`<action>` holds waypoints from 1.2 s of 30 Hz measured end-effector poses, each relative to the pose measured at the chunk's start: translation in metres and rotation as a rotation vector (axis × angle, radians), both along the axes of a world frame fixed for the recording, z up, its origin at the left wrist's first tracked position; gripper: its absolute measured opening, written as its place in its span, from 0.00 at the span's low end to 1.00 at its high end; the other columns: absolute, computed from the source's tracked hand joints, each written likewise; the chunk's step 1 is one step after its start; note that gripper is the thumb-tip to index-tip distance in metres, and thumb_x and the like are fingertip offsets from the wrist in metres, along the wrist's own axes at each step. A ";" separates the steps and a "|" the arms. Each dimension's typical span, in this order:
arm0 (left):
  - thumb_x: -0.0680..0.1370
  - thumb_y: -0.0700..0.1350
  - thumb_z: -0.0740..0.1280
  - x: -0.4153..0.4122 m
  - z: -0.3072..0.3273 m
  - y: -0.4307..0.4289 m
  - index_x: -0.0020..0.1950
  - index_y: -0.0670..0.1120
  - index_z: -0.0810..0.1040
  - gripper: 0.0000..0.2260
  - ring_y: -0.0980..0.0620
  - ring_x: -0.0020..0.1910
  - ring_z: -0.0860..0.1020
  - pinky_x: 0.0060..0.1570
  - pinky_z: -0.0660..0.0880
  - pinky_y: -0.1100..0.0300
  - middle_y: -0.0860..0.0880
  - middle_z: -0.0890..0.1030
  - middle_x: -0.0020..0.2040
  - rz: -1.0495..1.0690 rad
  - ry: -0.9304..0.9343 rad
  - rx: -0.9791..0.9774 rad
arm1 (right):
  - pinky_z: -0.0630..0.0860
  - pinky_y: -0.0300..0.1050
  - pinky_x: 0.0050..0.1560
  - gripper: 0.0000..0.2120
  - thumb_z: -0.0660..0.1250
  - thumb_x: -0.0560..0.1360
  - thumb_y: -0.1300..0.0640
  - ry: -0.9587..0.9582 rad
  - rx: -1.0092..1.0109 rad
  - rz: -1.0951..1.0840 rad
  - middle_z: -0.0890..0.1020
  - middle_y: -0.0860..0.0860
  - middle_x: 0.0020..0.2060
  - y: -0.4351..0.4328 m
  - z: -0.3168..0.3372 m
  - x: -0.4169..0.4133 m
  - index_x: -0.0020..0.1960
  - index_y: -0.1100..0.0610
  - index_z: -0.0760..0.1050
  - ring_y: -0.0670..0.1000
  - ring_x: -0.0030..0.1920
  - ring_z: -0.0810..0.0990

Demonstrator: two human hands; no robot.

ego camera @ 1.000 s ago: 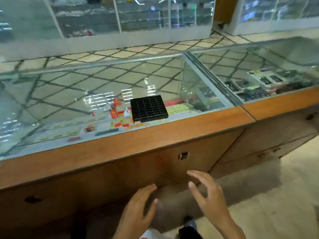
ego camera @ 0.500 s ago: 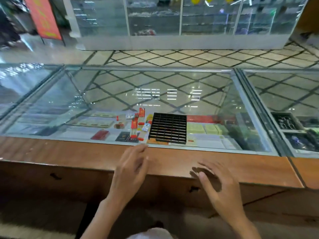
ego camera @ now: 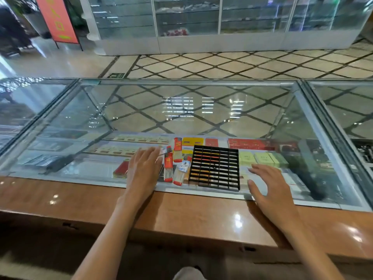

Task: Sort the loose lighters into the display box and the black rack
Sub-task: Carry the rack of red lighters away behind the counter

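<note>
Above the glass counter, both hands' fingers are spread, holding nothing.

This is a shop, a sales hall of glass counters. A glass-topped display counter with a wooden ledge runs from 9 to 3 o'clock, with more glazed cases joined at both ends. At 12 o'clock it carries stock: lighters and a black rack; at 1 o'clock, red packs and pale green packs. Beyond a diamond-tiled aisle, tall shelved glass showcases stand at 12 o'clock, with an orange standing sign at 10 o'clock.
</note>
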State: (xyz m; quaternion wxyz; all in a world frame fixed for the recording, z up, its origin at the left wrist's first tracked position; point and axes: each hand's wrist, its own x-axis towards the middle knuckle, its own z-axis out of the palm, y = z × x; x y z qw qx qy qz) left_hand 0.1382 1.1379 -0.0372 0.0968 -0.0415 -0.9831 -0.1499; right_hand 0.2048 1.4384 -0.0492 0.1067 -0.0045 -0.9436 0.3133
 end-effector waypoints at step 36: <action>0.79 0.46 0.63 -0.025 0.031 0.054 0.54 0.38 0.73 0.11 0.44 0.47 0.75 0.46 0.73 0.51 0.42 0.75 0.51 0.427 -0.422 0.198 | 0.62 0.43 0.64 0.15 0.70 0.71 0.62 0.031 0.024 0.008 0.77 0.51 0.59 0.001 -0.006 -0.002 0.58 0.57 0.76 0.50 0.63 0.70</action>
